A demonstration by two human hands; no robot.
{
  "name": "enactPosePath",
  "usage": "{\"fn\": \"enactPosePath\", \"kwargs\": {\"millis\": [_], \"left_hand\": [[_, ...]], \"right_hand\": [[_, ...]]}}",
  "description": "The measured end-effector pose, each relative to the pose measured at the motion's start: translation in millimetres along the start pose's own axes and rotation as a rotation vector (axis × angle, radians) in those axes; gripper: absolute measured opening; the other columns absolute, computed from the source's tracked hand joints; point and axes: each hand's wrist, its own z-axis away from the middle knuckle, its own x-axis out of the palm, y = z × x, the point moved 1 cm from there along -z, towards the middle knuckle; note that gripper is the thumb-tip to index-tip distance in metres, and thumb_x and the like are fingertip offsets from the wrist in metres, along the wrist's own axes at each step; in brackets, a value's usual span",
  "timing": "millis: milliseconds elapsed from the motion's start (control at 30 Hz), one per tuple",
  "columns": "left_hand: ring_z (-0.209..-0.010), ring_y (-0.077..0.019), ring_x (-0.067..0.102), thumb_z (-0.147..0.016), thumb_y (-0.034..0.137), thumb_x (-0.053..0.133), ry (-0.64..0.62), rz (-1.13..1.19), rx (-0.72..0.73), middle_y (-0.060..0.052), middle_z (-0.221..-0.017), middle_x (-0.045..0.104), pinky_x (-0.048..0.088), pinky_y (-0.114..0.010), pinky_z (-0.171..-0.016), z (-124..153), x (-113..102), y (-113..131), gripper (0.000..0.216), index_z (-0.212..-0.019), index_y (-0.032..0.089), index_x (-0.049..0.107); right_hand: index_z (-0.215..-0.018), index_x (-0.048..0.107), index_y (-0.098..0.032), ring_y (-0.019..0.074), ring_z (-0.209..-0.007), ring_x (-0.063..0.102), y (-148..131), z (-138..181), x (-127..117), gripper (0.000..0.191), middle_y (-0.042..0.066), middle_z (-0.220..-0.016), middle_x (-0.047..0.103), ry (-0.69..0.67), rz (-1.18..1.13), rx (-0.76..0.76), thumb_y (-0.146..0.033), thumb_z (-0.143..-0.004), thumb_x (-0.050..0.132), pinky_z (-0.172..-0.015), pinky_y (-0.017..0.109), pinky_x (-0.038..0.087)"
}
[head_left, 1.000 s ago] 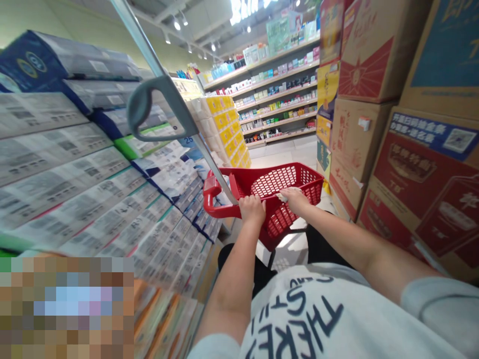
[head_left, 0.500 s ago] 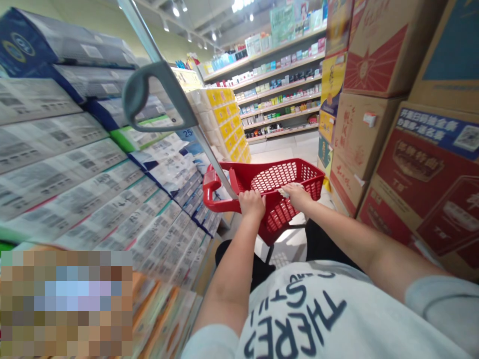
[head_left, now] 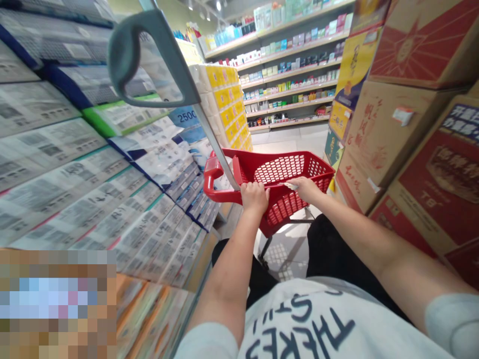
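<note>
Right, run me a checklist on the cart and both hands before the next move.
1. Left hand on the red basket: ok, fingers curled over its near rim, beside the foot of the metal pole.
2. Right hand free: not ok, the right hand has a pale, thin item in its fingers, at the same rim.
3. Grey handle gripped: not ok, neither hand is on it.
4. Basket apart from the cardboard boxes on the right: cannot tell; its far corner overlaps them in view.
5. Wheels pointing straight: cannot tell, too small and partly hidden below the black leg.
</note>
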Motion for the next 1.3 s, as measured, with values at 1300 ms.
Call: {"fn": "enactPosePath", "kwargs": {"millis": [1300], "left_hand": [[-0.091,-0.0227,0.056,-0.094,0.047,0.033,-0.023,-0.052,0.0,-0.008,-0.09,0.068,0.027,-0.04,-0.09,26.1,-21.8,-50.3,0.042,-0.085,0.02,0.064]], "right_hand": [[-0.111,0.064,-0.016,0.0196,-0.104,0.052,-39.3,46.2,16.3,0.043,0.007,-0.112,0.066,0.073,-0.007,-0.01,-0.002,-0.076,0.044,-0.089,0.028,0.037]]}}
